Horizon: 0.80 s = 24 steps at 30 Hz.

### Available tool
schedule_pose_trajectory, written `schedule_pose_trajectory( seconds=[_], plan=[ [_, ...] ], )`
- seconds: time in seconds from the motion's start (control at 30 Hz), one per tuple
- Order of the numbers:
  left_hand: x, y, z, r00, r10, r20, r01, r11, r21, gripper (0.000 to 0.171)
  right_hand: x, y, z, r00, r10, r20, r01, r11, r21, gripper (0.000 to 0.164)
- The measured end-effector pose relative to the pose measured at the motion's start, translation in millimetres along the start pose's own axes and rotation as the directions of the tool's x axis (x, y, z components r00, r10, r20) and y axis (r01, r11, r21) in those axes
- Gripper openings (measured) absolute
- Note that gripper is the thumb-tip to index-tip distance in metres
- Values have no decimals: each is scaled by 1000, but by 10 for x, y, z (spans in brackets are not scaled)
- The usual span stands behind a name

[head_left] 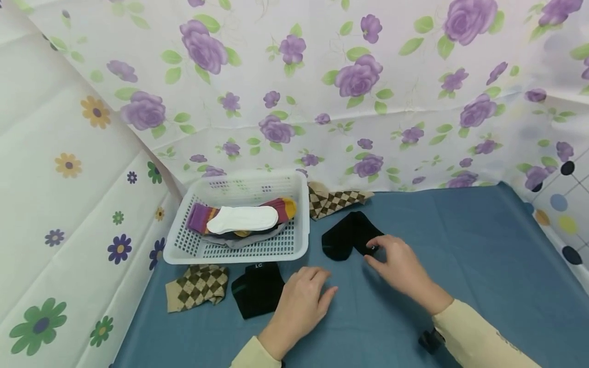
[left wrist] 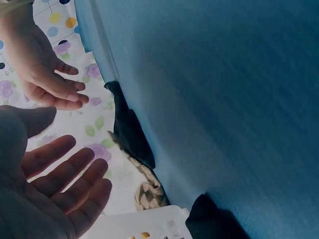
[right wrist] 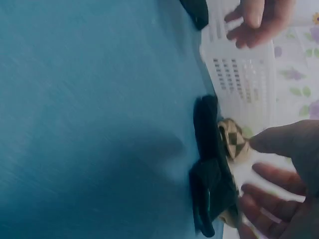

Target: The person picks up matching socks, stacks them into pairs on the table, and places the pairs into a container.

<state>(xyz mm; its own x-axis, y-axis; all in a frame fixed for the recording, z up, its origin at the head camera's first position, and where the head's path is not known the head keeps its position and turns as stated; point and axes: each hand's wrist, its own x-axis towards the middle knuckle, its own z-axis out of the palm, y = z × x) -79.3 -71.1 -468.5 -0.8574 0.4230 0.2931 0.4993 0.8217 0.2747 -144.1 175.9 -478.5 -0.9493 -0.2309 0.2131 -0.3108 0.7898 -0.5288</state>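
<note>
My left hand (head_left: 301,304) hovers over the blue cloth with fingers loosely bent, just right of a black sock (head_left: 264,292) marked with small pale letters. In the left wrist view, nothing lies between the fingers of that left hand (left wrist: 60,194). Over on the right, my right hand (head_left: 401,263) has its fingertips at the edge of another black sock (head_left: 339,239), which lies bent in a V. The left wrist view shows the right hand (left wrist: 47,74) with relaxed fingers, holding nothing. Whether its fingertips touch the sock I cannot tell.
A white plastic basket (head_left: 301,245) holds a white sock (head_left: 244,219), a purple-and-orange striped one (head_left: 198,217) and grey fabric. One checkered sock (head_left: 198,287) lies before the basket, another checkered sock (head_left: 338,202) beside it at the back. Flowered sheets (head_left: 294,102) hang behind and at the sides.
</note>
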Motion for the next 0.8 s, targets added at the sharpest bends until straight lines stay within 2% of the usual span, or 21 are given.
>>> schedule_pose_trajectory(
  seconds=[0.1, 0.2, 0.33, 0.47, 0.63, 0.8],
  plan=[
    [5, -20, -16, 1000, -13, 29, 12, 1000, 14, 44, 139, 57, 22, 996, 80, 39, -78, 994, -71, 49],
    [5, -26, -17, 998, -26, 60, 25, 999, 23, 53, 267, 135, 71, 979, 179, 100, -164, 976, -141, 72],
    [-1, -23, 0, 994, -44, 103, 40, 998, 38, 59, 383, 254, 145, 957, 253, 140, -223, 955, -198, 87],
    [-9, -26, 3, 989, -67, 133, 59, 996, 63, 60, 455, 310, 176, 955, 254, 155, -222, 955, -198, 84],
    [-20, -41, -7, 987, -88, 137, 77, 993, 85, 58, 501, 316, 163, 947, 248, 205, -225, 965, -132, 75],
    [-35, -55, -5, 990, -75, 123, 64, 994, 86, 55, 492, 365, 129, 942, 218, 257, -216, 976, -35, 40]
  ],
)
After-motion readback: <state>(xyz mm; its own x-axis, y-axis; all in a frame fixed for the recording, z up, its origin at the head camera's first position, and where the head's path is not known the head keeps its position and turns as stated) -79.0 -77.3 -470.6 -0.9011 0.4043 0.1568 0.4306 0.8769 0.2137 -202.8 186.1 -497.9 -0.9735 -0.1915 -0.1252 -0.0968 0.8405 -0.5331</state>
